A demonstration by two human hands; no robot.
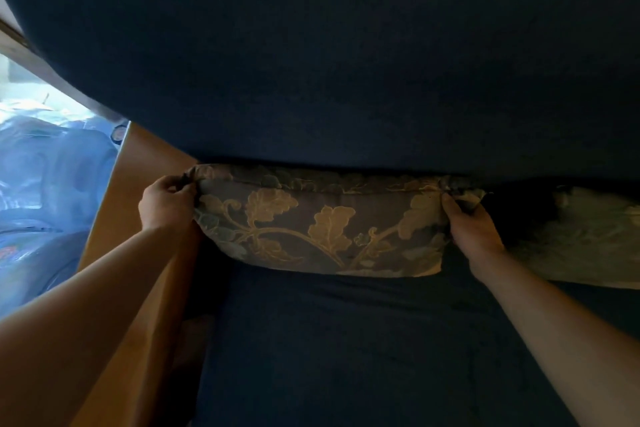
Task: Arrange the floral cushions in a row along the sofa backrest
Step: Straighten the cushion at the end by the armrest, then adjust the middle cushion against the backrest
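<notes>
A brown floral cushion (322, 222) with gold leaf patterns stands against the dark blue sofa backrest (346, 62), at the left end of the seat. My left hand (168, 203) pinches its upper left corner. My right hand (472, 229) grips its upper right corner. A second floral cushion (581, 236), paler, leans against the backrest just to the right, partly hidden behind my right forearm and cut off by the frame edge.
The dark blue sofa seat (346, 350) spreads below the cushions. A tan wooden armrest panel (138, 184) borders the sofa on the left. Beyond it lie bright blue plastic-wrapped items (45, 184) on the floor.
</notes>
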